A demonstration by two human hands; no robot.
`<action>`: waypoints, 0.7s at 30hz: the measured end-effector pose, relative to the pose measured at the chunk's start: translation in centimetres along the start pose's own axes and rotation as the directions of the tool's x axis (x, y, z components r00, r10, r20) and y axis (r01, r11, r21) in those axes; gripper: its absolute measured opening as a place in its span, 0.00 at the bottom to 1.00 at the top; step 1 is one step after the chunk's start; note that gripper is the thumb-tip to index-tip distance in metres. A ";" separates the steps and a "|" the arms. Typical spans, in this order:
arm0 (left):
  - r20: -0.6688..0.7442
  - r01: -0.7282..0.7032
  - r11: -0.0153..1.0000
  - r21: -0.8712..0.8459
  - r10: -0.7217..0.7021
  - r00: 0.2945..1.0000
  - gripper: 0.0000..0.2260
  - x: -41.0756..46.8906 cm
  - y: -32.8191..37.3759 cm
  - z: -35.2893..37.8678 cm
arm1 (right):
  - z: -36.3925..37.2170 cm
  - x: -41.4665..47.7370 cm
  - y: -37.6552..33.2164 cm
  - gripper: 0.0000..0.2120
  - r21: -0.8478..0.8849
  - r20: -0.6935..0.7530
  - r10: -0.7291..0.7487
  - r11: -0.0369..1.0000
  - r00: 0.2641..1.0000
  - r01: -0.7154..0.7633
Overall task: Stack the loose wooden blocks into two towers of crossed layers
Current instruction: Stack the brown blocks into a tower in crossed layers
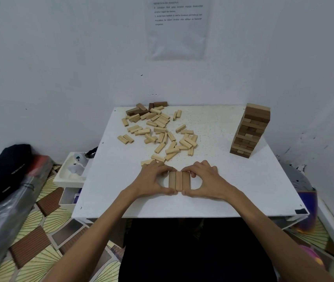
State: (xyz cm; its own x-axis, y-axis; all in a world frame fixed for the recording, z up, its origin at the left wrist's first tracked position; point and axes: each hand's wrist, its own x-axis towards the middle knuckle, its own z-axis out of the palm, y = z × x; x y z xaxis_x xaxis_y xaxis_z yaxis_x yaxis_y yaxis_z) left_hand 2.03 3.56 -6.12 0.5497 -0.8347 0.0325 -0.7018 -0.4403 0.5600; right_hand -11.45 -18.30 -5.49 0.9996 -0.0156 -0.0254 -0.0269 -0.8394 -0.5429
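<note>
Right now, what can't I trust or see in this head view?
Head view only.
Three-block row: ends partly covered by the left hand and right hand gripping it.
Tower: far faces turned away; layers too small to count.
Wall sheet: top cut by the frame edge, print blurred.
Loose pile: lower blocks buried under others.

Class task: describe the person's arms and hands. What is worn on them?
The left arm and right arm are bare to the frame's edge, no sleeves. The left hand and right hand wear no gloves; no rings, watch or bracelets are visible.
</note>
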 end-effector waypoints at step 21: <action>-0.019 0.029 0.999 -0.035 -0.030 0.999 0.35 -0.2 0.0 0.6 | 0.0 -0.1 -0.2 0.35 -0.005 -0.019 0.028 1.000 0.999 -0.028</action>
State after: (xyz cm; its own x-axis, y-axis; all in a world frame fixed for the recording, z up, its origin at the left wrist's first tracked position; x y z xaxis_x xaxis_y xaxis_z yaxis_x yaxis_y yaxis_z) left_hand 1.65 3.50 -6.63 0.5787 -0.8149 0.0316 -0.6692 -0.4524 0.5896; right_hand -11.55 -18.16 -5.37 0.9985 -0.0497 -0.0245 -0.0551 -0.8414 -0.5376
